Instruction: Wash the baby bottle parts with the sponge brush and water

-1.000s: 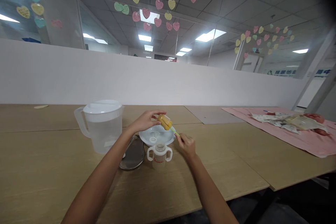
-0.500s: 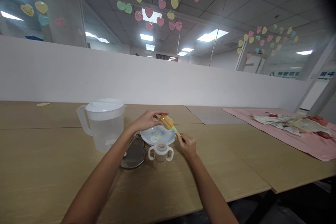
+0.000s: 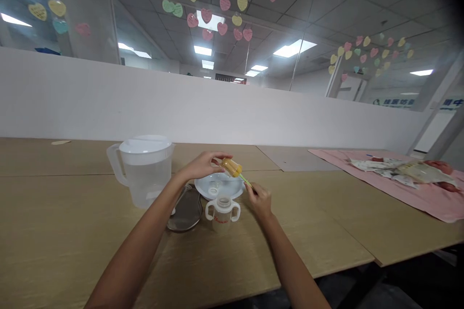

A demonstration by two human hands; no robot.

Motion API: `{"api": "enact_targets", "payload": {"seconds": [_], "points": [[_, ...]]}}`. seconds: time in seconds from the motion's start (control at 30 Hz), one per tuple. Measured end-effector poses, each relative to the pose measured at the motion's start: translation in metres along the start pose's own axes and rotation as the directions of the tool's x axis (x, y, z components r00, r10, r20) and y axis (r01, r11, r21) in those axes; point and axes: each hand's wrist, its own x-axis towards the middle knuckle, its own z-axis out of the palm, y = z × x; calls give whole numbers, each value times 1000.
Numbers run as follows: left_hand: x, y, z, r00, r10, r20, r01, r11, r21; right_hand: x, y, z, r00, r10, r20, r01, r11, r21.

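A person's left hand [image 3: 200, 166] gripping a yellow piece [image 3: 232, 167] over a pale bowl [image 3: 234, 189], right hand [image 3: 260, 199] pinching a thin green stick [image 3: 245, 180] meeting it, handled bottle [image 3: 221, 216] standing before the bowl, left forearm [image 3: 145, 232] partly hiding a metal tray [image 3: 186, 212], pitcher [image 3: 147, 174] standing left, pink cloth [image 3: 409, 198] lying right.

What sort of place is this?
Perhaps a childcare training room: a baby bottle stands on the table, what looks like a doll lies on a pink cloth, and paper hearts dot the glass.
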Motion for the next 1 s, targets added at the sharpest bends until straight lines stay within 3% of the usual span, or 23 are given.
{"api": "enact_targets", "payload": {"seconds": [0.37,0.67,0.8,0.93,1.0], "points": [[2,-2,0,999,37,-26,-37,999,7,-2,3,1,991,-133,7,133,991,-13],[0,-2,-1,1000,-25,16,26,999,-27,0,-4,-1,999,35,-25,-35,999,13],[-1,1,-4,999,-46,28,47,999,-27,0,-3,0,999,33,-1,-34,999,-19],[-3,-3,-11,991,-126,-36,130,984,121,0,2,1,999,-37,38,42,988,-146],[-7,-6,-17,980,-167,-104,189,949,251,1,4,1,1000,-8,27,14,975,-220]]}}
